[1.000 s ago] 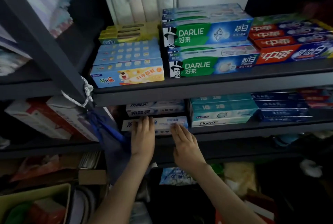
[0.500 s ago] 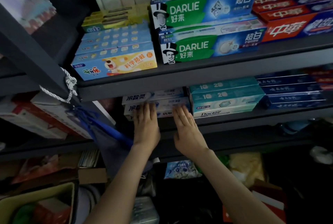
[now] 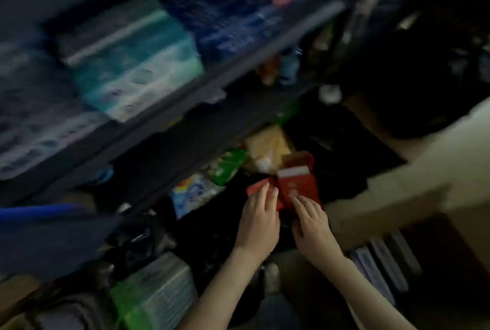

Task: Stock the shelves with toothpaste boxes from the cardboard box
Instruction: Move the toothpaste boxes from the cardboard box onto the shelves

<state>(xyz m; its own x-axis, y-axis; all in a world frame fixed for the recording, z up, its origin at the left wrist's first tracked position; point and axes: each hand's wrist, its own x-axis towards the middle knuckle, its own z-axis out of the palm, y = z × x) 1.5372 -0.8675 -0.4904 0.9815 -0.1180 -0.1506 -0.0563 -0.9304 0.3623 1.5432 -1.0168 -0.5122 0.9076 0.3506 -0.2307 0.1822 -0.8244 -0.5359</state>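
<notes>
Head view: left hand (image 3: 258,221) and right hand (image 3: 313,226), both slack and empty, have dropped from shelf (image 3: 185,96) toward red boxes (image 3: 298,183)

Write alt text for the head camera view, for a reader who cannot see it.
Dim, blurred view: a person's left hand and right hand, fingers extended, reach down to red boxes among clutter below a dark shelf. The shelf carries teal toothpaste boxes and blue boxes. A cardboard box stands at the right.
</notes>
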